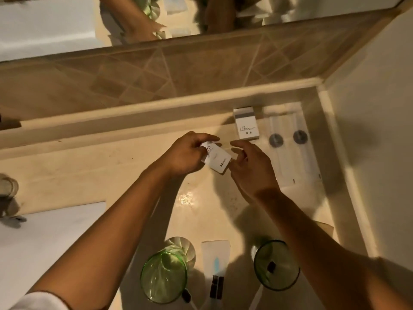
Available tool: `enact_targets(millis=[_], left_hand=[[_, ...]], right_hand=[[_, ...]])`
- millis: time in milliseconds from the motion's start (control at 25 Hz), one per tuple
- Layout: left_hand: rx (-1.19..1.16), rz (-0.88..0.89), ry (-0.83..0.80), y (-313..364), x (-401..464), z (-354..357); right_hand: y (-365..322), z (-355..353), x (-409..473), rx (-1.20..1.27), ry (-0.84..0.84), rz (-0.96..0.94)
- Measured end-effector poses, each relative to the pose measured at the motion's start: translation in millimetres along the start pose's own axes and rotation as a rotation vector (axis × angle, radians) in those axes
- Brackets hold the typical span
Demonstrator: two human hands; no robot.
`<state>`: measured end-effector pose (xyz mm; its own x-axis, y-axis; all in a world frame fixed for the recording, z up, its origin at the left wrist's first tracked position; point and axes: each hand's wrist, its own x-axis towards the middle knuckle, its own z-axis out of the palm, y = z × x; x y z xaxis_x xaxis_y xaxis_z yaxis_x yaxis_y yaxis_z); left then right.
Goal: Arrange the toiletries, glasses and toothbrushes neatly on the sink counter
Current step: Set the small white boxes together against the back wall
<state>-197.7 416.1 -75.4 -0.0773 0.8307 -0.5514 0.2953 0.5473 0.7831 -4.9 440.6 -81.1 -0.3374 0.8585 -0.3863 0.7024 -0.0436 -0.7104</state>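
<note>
My left hand (186, 156) grips a small white toiletry box (218, 158) above the middle of the beige counter (111, 171). Close on its right, my right hand (252, 168) has its fingers spread and touches the box's edge. A second white box (245, 124) with a grey band lies against the back ledge. Right of it lie two clear flat packets (288, 144) with round grey seals. At the front stand two green glasses (164, 279) (276, 265), each with a toothbrush in it. A wrapped toothbrush (216, 265) lies between them.
The white sink basin (44, 242) fills the lower left, with a tap (7, 191) at its far left edge. A tiled backsplash and mirror (67, 23) run behind the counter. A wall (375, 130) closes off the right side.
</note>
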Motion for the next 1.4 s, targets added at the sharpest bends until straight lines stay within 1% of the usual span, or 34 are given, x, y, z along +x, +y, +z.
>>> enact_targets(millis=[120,200,280,400,480,600,680,720,760,840,920,960,1040,1080,1200,1240,1360,1400], left_hand=[[0.035,0.03,0.076,-4.3,9.7,0.1],[-0.016,0.035,0.141,-6.7,13.3,1.3],[-0.097,0.053,0.166,-6.0,15.2,1.9],[-0.213,0.092,0.199,0.1,12.0,2.3],[-0.226,0.106,0.258,3.1,10.9,3.8],[-0.114,0.185,0.372,1.8,15.4,5.6],[-0.048,0.176,0.399,-0.9,16.6,4.8],[-0.036,0.162,0.396,-2.8,15.3,4.8],[-0.014,0.155,0.393,-5.0,12.8,5.4],[0.067,0.165,0.402,-8.6,6.7,9.0],[0.131,0.154,0.435,-12.2,1.5,12.5],[0.147,0.144,0.464,-13.3,-1.4,14.1],[0.174,0.187,0.518,-15.4,-7.8,17.3],[0.218,0.222,0.514,-16.2,-10.9,18.9],[0.379,0.27,0.42,-23.9,-14.1,25.4],[0.394,0.273,0.401,-27.2,-13.5,27.5],[0.397,0.288,0.381,-30.3,-9.1,32.0],[0.417,0.296,0.366,-29.5,-6.6,32.7]], right_hand=[[4.7,3.1,2.9,-0.024,-0.033,0.005],[5.0,3.2,3.3,-0.006,-0.042,0.024],[6.3,4.6,4.4,0.004,-0.048,0.035],[7.7,5.5,6.8,0.179,-0.047,0.046],[8.7,7.2,7.1,0.24,0.009,-0.018],[13.7,11.0,5.0,0.057,0.218,-0.247],[19.8,16.6,3.8,-0.083,0.329,-0.419],[22.3,19.6,3.1,-0.143,0.355,-0.467],[22.7,22.5,2.6,-0.185,0.351,-0.473],[20.7,26.9,1.4,-0.229,0.28,-0.428],[21.0,28.5,3.0,-0.269,0.22,-0.447],[21.3,26.7,4.7,-0.268,0.205,-0.462],[22.4,19.4,7.4,-0.214,0.196,-0.47],[23.7,15.5,8.6,-0.198,0.204,-0.491],[28.5,12.3,11.6,-0.24,0.246,-0.561],[29.9,14.2,11.4,-0.256,0.253,-0.566],[39.3,22.4,11.5,-0.372,0.364,-0.625],[41.6,24.3,11.4,-0.39,0.386,-0.619]])
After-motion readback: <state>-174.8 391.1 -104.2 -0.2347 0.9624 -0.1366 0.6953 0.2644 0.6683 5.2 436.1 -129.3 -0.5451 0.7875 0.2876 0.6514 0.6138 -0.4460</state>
